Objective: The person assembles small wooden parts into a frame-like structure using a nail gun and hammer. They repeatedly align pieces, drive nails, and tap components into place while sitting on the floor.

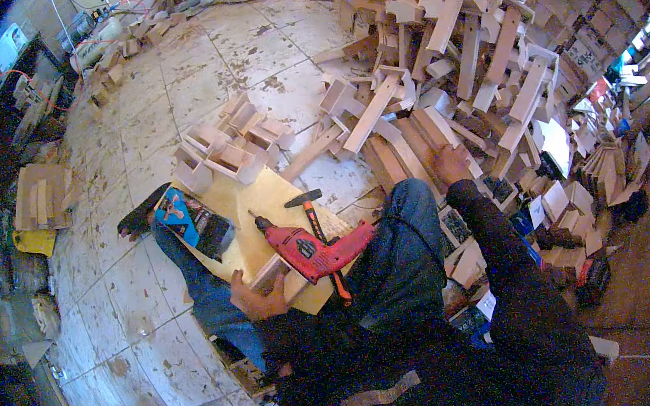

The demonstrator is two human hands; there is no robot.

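One red drill [307, 250] is in view. Under the drill lie one hammer [313, 218] and one yellow sheet [237, 206]; just left of the drill is one small wooden block [267, 273]. One blue packet [177, 217] rests further left of the drill. Beyond the drill stand small open wooden boxes [231, 161] — at least five, overlapping too closely for an exact count. Right of the drill and beyond it lie the longer wooden pieces [373, 113] in one big heap — dozens, too tangled to number exactly. Well left of the drill sits one yellow object [35, 242].
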